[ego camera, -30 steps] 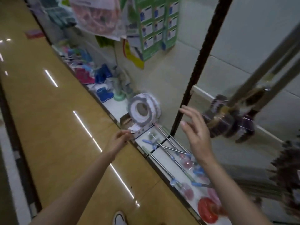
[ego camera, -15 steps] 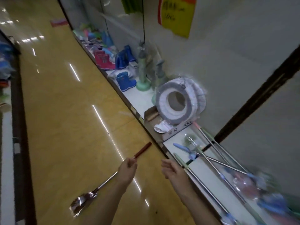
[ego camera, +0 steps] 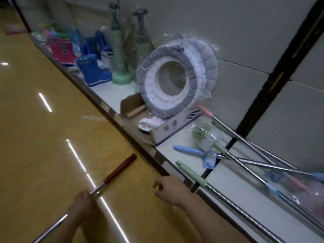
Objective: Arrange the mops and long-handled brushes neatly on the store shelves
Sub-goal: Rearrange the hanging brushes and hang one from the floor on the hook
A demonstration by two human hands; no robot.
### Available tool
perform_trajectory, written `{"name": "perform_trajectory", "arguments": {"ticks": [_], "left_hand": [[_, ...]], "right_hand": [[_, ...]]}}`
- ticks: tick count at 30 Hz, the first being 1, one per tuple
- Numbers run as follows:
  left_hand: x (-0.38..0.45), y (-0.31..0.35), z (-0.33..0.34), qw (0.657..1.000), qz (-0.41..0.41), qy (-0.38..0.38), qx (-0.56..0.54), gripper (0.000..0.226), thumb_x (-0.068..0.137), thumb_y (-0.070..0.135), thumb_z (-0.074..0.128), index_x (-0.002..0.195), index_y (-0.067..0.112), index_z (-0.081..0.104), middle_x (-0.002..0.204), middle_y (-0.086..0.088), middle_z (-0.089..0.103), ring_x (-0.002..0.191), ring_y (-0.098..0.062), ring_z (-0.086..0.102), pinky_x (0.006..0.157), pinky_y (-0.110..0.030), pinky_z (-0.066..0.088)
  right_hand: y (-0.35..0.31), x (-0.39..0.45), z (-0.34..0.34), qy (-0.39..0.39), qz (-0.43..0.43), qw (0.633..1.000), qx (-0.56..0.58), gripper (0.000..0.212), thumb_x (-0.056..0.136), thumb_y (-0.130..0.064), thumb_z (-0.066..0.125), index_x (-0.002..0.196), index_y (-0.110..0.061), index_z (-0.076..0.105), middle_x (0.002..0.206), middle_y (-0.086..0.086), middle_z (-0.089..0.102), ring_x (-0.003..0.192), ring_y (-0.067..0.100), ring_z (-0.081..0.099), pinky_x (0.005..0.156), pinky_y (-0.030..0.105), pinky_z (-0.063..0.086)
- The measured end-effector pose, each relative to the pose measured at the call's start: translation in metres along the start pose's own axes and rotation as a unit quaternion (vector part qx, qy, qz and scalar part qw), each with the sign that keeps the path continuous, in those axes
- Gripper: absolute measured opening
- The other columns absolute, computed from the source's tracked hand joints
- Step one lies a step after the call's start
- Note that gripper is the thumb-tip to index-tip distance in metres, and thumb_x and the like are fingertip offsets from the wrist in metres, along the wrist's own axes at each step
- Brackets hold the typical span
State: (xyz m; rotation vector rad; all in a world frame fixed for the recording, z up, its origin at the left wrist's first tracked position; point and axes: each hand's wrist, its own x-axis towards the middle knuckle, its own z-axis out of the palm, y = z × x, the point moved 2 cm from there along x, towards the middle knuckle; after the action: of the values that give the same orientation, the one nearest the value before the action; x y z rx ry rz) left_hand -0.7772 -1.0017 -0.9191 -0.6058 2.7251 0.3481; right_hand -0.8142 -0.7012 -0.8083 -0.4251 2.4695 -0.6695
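Note:
My left hand (ego camera: 82, 202) grips a long steel pole with a dark red handle end (ego camera: 121, 168), held low over the floor and pointing up-right toward the shelf. My right hand (ego camera: 169, 189) hovers beside it with loosely curled fingers, holding nothing, just in front of the shelf edge. On the low white shelf (ego camera: 177, 141) lie several long-handled brushes: one with a green grip (ego camera: 192, 174), one with a blue grip (ego camera: 188, 150), one with a pink grip (ego camera: 205, 111). Their steel shafts cross each other and run off to the right.
A cardboard box (ego camera: 168, 130) holds plastic-wrapped grey-and-white ring covers (ego camera: 173, 79). Green plungers (ego camera: 121, 50) and small blue boots (ego camera: 93, 69) and pink boots stand further left. A black upright post (ego camera: 273, 79) divides the shelf back. Glossy yellow floor (ego camera: 43, 137) lies left.
The view has moved closer to the low shelf. My left hand still holds the red-handled pole; its far end has dropped out of view. My right hand stays empty near the shelf edge.

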Motion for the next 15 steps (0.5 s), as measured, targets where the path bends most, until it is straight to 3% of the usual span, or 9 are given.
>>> {"name": "perform_trajectory", "arguments": {"ticks": [2, 6, 8, 12, 15], "left_hand": [[-0.001, 0.014, 0.010, 0.999, -0.023, -0.022, -0.009, 0.031, 0.089, 0.016, 0.041, 0.117, 0.006, 0.045, 0.124, -0.018, 0.050, 0.118, -0.035, 0.049, 0.097, -0.040, 0.042], [-0.030, 0.052, 0.019, 0.998, 0.036, -0.009, 0.049, 0.031, 0.091, 0.029, 0.042, 0.118, 0.014, 0.041, 0.113, -0.010, 0.055, 0.110, -0.027, 0.054, 0.088, -0.034, 0.045], [-0.040, 0.064, 0.022, 0.994, 0.095, -0.014, 0.051, 0.031, 0.092, 0.028, 0.038, 0.121, 0.018, 0.039, 0.113, -0.008, 0.053, 0.110, -0.025, 0.053, 0.088, -0.033, 0.044], [-0.050, 0.062, -0.002, 0.989, 0.126, -0.001, 0.074, 0.035, 0.092, 0.015, 0.029, 0.126, 0.023, 0.033, 0.097, 0.000, 0.047, 0.103, -0.022, 0.054, 0.084, -0.031, 0.044], [-0.062, 0.056, -0.037, 0.986, 0.150, 0.023, 0.074, 0.033, 0.093, 0.017, 0.028, 0.126, 0.023, 0.032, 0.089, 0.002, 0.045, 0.091, -0.020, 0.057, 0.075, -0.030, 0.044]], "right_hand": [[0.017, 0.003, -0.006, 0.039, -0.003, 0.998, -0.044, 0.032, 0.090, -0.023, 0.048, 0.121, -0.023, 0.056, 0.119, 0.006, 0.059, 0.106, 0.021, 0.057, 0.085, 0.034, 0.046], [0.037, -0.020, -0.006, 0.098, 0.021, 0.994, -0.041, 0.032, 0.089, -0.023, 0.045, 0.117, -0.019, 0.059, 0.117, 0.006, 0.061, 0.103, 0.022, 0.059, 0.086, 0.037, 0.050], [0.042, -0.031, -0.007, 0.087, 0.031, 0.995, -0.047, 0.031, 0.090, -0.023, 0.044, 0.117, -0.019, 0.059, 0.117, 0.004, 0.061, 0.102, 0.020, 0.059, 0.086, 0.037, 0.051], [0.040, -0.035, -0.022, 0.092, 0.048, 0.993, -0.049, 0.028, 0.090, -0.020, 0.045, 0.113, -0.018, 0.060, 0.115, 0.004, 0.062, 0.102, 0.019, 0.059, 0.086, 0.034, 0.051], [0.024, -0.033, -0.034, 0.115, 0.045, 0.992, -0.028, 0.028, 0.092, -0.018, 0.043, 0.115, -0.017, 0.059, 0.114, 0.006, 0.061, 0.102, 0.019, 0.057, 0.080, 0.028, 0.046]]}}
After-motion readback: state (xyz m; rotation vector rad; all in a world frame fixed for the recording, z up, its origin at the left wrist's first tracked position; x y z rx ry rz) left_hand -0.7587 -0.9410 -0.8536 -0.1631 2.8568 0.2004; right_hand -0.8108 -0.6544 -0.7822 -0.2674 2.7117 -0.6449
